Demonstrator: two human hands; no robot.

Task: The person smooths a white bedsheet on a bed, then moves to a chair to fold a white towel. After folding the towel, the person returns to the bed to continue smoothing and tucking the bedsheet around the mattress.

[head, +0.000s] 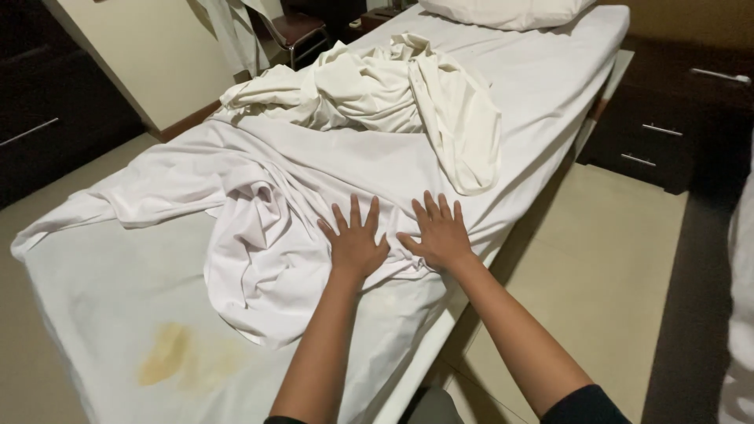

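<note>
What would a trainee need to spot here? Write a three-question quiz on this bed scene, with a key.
1. True or false: both hands lie flat, fingers spread, on the white sheet.
2. Which lies nearest the pillow?
A. the yellow stain
B. the cream sheet heap
C. the left hand
3. Fill in: the right hand rests near the bed's ____ edge, seen from the camera.

Key
1. True: neither hand grips cloth.
2. B: the heap lies just short of the pillow; the stain is on the mattress at the near end.
3. Right: the floor shows just beyond it.
</note>
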